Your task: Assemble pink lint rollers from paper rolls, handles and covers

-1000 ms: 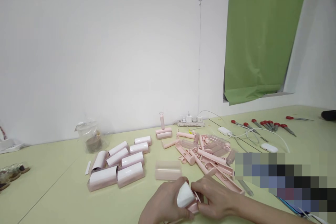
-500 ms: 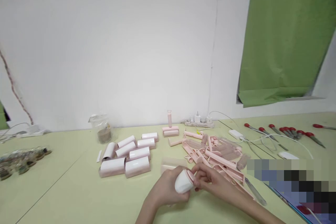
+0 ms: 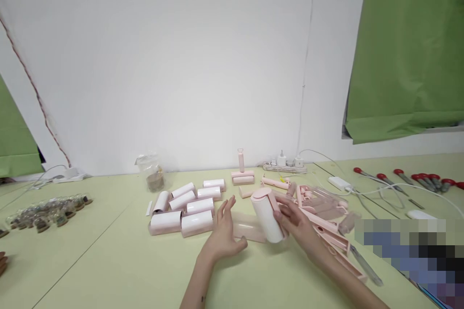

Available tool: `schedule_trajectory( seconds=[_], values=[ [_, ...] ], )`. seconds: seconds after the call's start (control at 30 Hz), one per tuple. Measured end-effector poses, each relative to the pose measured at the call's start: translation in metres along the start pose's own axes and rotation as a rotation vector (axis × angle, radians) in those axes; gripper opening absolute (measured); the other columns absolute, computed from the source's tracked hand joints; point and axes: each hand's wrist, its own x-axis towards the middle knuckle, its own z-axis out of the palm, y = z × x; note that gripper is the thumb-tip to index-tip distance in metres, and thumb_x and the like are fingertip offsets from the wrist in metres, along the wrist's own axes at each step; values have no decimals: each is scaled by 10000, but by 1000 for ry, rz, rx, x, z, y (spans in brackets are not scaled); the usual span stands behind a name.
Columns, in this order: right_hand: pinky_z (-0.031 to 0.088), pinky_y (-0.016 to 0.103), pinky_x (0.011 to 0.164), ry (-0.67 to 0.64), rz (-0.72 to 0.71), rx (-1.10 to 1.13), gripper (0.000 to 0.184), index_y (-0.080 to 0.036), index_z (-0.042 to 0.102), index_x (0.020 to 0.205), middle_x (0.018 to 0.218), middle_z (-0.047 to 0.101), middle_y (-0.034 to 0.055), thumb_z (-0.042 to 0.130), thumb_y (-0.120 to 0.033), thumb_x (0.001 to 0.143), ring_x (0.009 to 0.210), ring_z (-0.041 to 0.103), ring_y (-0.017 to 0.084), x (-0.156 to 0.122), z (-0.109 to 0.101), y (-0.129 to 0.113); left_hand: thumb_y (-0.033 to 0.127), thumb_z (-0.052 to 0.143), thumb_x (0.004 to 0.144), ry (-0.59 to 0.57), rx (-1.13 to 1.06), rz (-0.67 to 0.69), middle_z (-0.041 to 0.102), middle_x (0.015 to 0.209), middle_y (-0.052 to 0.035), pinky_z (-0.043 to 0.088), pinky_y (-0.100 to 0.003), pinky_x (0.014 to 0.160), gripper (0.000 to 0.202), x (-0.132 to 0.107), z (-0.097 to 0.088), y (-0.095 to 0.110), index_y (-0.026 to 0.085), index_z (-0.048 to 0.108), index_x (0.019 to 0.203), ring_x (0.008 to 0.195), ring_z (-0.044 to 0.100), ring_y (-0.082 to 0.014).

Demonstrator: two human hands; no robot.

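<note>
My right hand [image 3: 297, 228] is closed around a lint roller [image 3: 267, 218], a white sticky roll with a pink end cap and pink holder, tilted above the table. Just left of it my left hand [image 3: 225, 237] is open, fingers spread and thumb out, holding nothing. A clear curved plastic cover [image 3: 250, 230] lies on the table between the two hands, partly behind the roller. Beyond my left hand, several white rolls [image 3: 197, 223] lie in loose rows. To the right, a pile of pink plastic parts [image 3: 324, 223] is partly hidden by my right hand.
A pink lint roller [image 3: 242, 176] stands near the wall, beside a power strip [image 3: 284, 168]. A plastic bag [image 3: 154, 176] stands back left; small glass domes [image 3: 49, 212] lie far left. Red-handled tools [image 3: 424, 181] and white cables are at right. Brown finger-like shapes [image 3: 3, 263] show at the left edge.
My left hand has let go of the lint roller and moved away to its left, opening. My right hand now holds the roller alone, turned more upright. The view has shifted left.
</note>
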Motion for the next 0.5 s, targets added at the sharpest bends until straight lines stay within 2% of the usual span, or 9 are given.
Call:
schedule_trajectory(
  seconds=[0.03,0.1,0.2,0.27,0.37,0.5],
  values=[
    [424,373,837,29,-20,-67,472,-209,469,1084,1137,555,114,531,-509,725,1039,508,250,2,-4,-2,189,586,628,-31,51,-27,253,1360,-104,96,-416,1033,811,-1,-2,-3,200,176,1328,1278,109,-263],
    [369,377,908,19,-59,-224,465,-202,511,1101,1215,500,97,505,-501,746,1118,438,252,8,-8,-5,176,576,634,-63,62,-92,324,1301,-117,159,-412,1016,791,-3,-2,-6,199,191,1325,1241,213,-264],
    [349,376,925,-119,-135,-425,434,-202,535,1113,1199,515,74,487,-466,772,1118,436,241,14,-1,-11,215,632,615,-53,-77,-183,443,1141,-109,304,-388,940,815,-5,3,-5,187,200,1306,1080,423,-245],
    [386,358,876,-214,-190,-519,408,-213,526,1120,1151,545,62,495,-435,779,1048,490,226,15,10,-16,224,669,592,-75,-246,-205,463,1119,-109,383,-363,864,861,-10,6,-3,180,170,1293,999,485,-232],
    [414,332,803,-323,-266,-673,324,-229,545,1079,1051,582,49,477,-387,805,951,531,204,10,25,-25,219,679,605,-58,-420,-204,458,1158,-123,398,-349,855,912,-20,8,-1,176,78,1289,1006,492,-224],
    [420,312,725,-433,-305,-869,271,-232,578,1036,950,585,55,470,-346,816,877,541,201,1,36,-31,209,713,580,0,-485,-255,439,1174,-123,358,-348,913,1001,-37,11,-6,192,9,1291,1070,454,-226]
  ],
)
